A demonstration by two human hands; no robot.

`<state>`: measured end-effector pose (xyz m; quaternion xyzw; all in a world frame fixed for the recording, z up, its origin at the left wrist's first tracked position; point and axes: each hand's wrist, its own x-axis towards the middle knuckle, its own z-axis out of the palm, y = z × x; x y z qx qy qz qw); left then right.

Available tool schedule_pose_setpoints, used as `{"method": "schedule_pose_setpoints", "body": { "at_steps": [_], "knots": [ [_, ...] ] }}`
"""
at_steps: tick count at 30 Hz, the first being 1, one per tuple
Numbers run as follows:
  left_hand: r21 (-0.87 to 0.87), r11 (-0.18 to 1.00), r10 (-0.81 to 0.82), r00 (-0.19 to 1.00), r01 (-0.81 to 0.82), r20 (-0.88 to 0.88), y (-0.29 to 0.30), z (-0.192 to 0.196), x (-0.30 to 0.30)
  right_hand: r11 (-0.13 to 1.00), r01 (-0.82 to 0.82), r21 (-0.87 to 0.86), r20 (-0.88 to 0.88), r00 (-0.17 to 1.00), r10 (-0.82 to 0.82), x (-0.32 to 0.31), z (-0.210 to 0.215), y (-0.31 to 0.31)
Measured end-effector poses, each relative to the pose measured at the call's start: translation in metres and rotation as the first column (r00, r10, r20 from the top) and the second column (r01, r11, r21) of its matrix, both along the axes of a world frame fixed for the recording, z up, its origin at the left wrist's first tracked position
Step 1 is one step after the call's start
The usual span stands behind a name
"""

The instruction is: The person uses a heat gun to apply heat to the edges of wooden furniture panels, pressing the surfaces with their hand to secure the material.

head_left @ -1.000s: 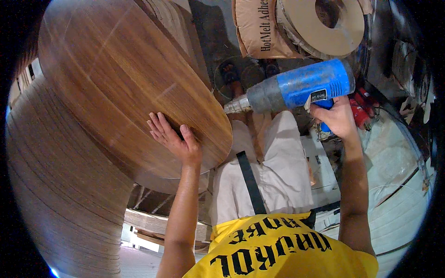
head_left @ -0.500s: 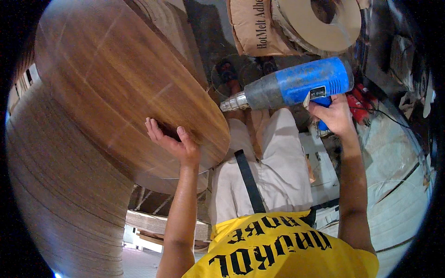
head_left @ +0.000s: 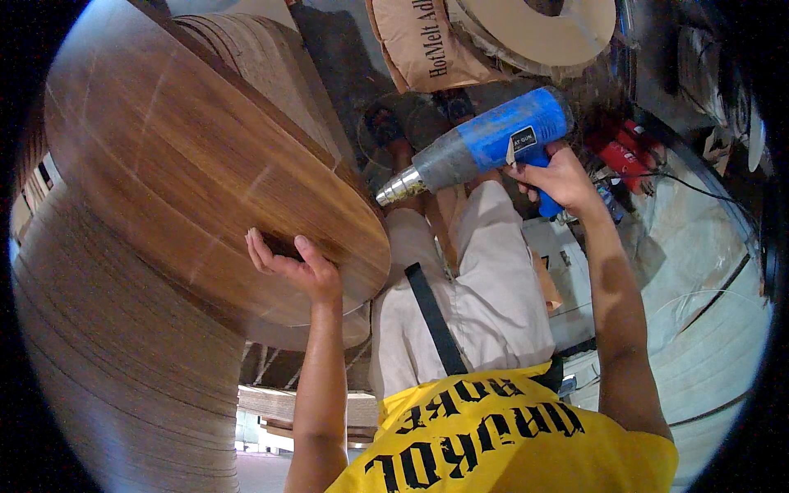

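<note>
One blue heat gun (head_left: 485, 148) up, one round wood-veneer tabletop (head_left: 189, 172), two hands on show, left hand (head_left: 292, 267) & right hand (head_left: 555, 172). One brown sack (head_left: 427, 41), one cardboard reel (head_left: 542, 29) up top, one red tool (head_left: 620, 156) far right.

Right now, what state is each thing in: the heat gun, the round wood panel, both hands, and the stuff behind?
Heat gun: held up, metal nozzle aimed at the panel's edge, not touching it.
Round wood-grain panel: tilted, propped up.
Left hand: fingers curled, resting against the panel face near its edge.
Right hand: closed around the heat gun's handle.
Brown paper sack: lying on the floor, bulging.
Roll of edge banding: wound up, lying flat.
</note>
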<state>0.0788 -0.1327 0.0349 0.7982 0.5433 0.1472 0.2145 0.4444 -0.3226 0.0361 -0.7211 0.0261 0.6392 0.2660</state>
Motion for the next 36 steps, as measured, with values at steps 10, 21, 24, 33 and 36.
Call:
{"method": "schedule_pose_setpoints", "body": {
  "at_steps": [10, 21, 24, 33, 36],
  "knots": [
    [0.116, 0.991, 0.079, 0.994, -0.071, -0.074, 0.036, -0.002, 0.018, 0.993, 0.104, 0.050, 0.015, 0.994, -0.105, -0.002, -0.003, 0.010],
    [0.425, 0.905, 0.028, 0.999, -0.016, -0.023, 0.276, -0.040, 0.038, 0.998, 0.045, 0.039, 0.093, 0.994, -0.049, -0.008, 0.016, 0.010],
    [0.449, 0.891, 0.111, 0.991, -0.066, -0.074, 0.309, -0.047, 0.041, 0.987, 0.152, 0.058, 0.114, 0.981, -0.158, -0.017, 0.027, 0.019],
    [0.461, 0.884, 0.101, 0.995, -0.084, -0.012, 0.296, -0.058, 0.040, 0.942, -0.330, 0.066, 0.592, 0.773, 0.229, -0.022, 0.056, -0.025],
    [0.451, 0.886, 0.108, 0.994, -0.107, 0.026, 0.299, -0.057, 0.038, 0.711, -0.699, 0.080, 0.765, 0.500, 0.405, -0.020, 0.091, -0.013]
  ]
}}
